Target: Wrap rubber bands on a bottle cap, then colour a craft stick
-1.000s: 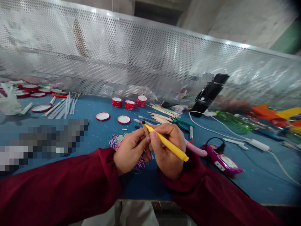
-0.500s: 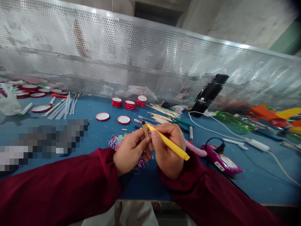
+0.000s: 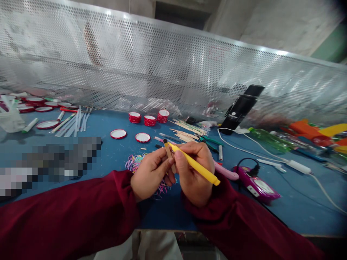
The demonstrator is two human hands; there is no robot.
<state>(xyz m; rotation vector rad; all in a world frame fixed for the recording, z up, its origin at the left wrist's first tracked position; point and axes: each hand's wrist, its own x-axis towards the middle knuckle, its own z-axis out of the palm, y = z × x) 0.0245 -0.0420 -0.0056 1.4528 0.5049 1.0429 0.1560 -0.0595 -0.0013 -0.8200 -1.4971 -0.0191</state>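
Note:
My left hand [image 3: 150,173] pinches a flat wooden stick [image 3: 168,151] with a dark painted tip, held upright over the blue table [image 3: 114,155]. My right hand [image 3: 193,173] grips a yellow marker [image 3: 195,165] like a pen, with its tip touching the stick near the top. Both hands hover just above a heap of coloured rubber bands [image 3: 134,161], partly hidden under my fingers. Dark red sleeves cover both forearms.
Red-rimmed lids [image 3: 118,134] and red tape rolls [image 3: 149,120] lie behind the hands, with loose wooden sticks [image 3: 187,131] and green-handled pliers [image 3: 211,142]. A purple device [image 3: 257,186] with a cable, a pink tool [image 3: 226,173] and a black holder [image 3: 241,108] stand right. A perforated metal screen [image 3: 173,68] closes the back.
The yellow marker has shifted slightly right and down against the stick. Both hands stay in place.

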